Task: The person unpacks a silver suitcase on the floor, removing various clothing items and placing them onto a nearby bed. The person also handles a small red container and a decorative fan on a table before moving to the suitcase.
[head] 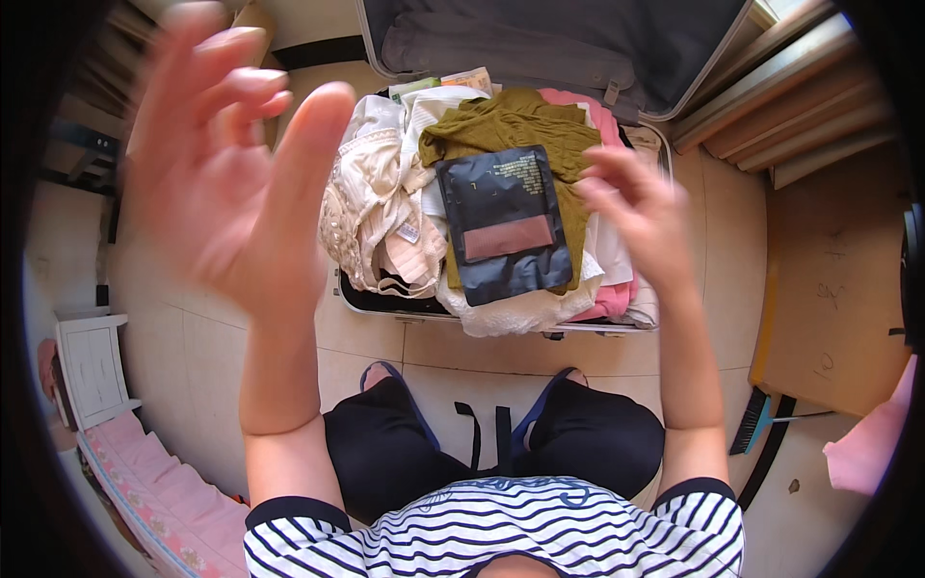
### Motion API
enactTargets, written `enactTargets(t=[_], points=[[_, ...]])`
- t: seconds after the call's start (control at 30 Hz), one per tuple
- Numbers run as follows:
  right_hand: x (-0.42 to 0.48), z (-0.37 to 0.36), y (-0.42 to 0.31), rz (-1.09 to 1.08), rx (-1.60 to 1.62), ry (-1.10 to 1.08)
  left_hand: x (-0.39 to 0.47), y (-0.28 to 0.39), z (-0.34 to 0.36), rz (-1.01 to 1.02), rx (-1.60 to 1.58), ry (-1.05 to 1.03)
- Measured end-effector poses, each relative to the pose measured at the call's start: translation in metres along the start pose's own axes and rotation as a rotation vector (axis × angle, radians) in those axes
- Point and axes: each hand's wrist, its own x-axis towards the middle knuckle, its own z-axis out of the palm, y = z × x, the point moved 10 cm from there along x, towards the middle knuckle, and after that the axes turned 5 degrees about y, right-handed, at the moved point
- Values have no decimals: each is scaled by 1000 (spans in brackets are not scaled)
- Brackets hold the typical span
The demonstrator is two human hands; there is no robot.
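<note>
An open suitcase [405, 315] full of clothes lies on the floor before me. On top of an olive-green garment [520, 115] rests a black packet [506, 271] with a brownish-pink panel. Cream lace clothing [383, 180] is heaped on the left, and pink clothing [614, 302] shows at the right. My left hand [224, 159], blurred, is raised at the upper left with fingers spread and nothing in it. My right hand [639, 206], also blurred, hovers by the right side of the heap, fingers partly bent; nothing shows in it.
The grey suitcase lid [506, 43] stands raised at the back. A cardboard box [831, 289] and a brush with dark bristles [751, 420] are at the right, below brown curtains [780, 87]. On the left stand a small white cabinet [94, 368] and a pink-covered surface [159, 498].
</note>
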Motion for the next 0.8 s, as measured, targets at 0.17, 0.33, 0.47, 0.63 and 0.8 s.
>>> enactTargets(t=[0.17,0.33,0.47,0.63,0.8], points=[[-26,38,143,299,-171,-75,-111,-120,41,-668,258,-550],[-30,38,125,220,-412,-45,-212,-144,46,-810,507,-935],[-39,54,141,393,45,-176,-240,-119,69,-859,287,-1005],[-55,16,155,445,316,-159,-239,-85,91,-836,-10,-1052],[-59,-72,174,433,532,76,-154,-114,34,-541,412,-673]])
